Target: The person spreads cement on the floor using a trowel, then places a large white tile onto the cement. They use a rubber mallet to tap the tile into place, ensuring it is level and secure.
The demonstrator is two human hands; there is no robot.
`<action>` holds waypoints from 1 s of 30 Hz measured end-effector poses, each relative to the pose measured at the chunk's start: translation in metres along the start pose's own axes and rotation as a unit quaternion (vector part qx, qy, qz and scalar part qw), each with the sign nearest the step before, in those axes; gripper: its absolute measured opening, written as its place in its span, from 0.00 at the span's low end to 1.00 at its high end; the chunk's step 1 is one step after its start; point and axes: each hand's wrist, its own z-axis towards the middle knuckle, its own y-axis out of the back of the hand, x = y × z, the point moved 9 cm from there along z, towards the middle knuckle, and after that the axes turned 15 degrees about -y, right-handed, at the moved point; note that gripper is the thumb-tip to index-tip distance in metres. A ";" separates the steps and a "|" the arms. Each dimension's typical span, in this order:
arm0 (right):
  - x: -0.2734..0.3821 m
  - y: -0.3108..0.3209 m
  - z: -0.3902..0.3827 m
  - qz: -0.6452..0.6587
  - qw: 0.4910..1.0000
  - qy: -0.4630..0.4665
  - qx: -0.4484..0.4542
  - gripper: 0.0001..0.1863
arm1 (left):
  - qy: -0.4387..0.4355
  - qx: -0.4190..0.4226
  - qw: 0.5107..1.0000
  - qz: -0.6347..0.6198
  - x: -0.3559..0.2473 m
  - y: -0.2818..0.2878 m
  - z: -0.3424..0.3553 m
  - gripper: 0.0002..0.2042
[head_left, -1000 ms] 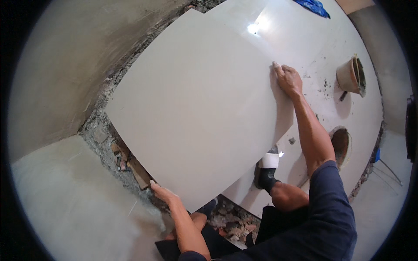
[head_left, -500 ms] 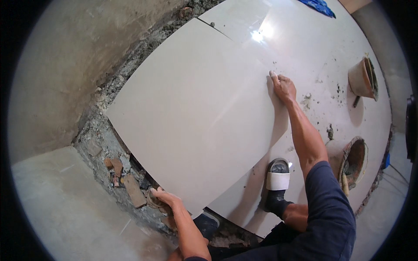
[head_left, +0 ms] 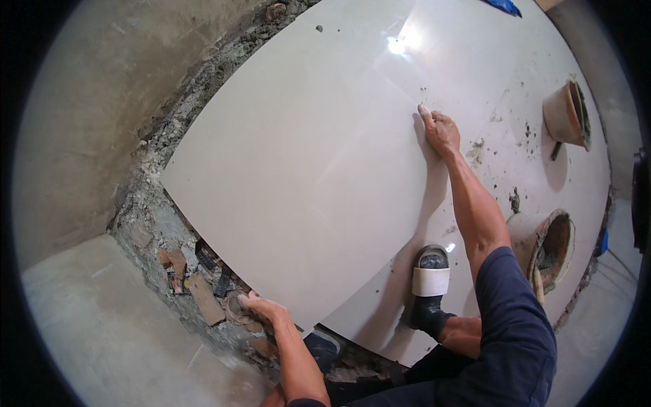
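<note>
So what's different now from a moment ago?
The big pale tile has come down, uncovering more rubble and the white-strapped slipper; the dark gap at its far edge no longer shows. The left hand and right hand stay at its edges; the farther bucket stays put.

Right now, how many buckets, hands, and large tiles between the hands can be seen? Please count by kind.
Upper bucket and lower bucket: 2
Left hand and right hand: 2
Large tile: 1
Total: 5

Wall (head_left: 88,136) left of rubble (head_left: 139,203), rubble left of tile (head_left: 291,169); foot (head_left: 431,281), 2 buckets (head_left: 559,117) right of tile, on floor (head_left: 488,68).
</note>
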 end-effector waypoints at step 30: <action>-0.144 0.030 0.013 -0.087 0.993 -0.052 0.068 0.26 | -0.026 0.007 0.977 0.213 -0.003 -0.012 -0.008 0.39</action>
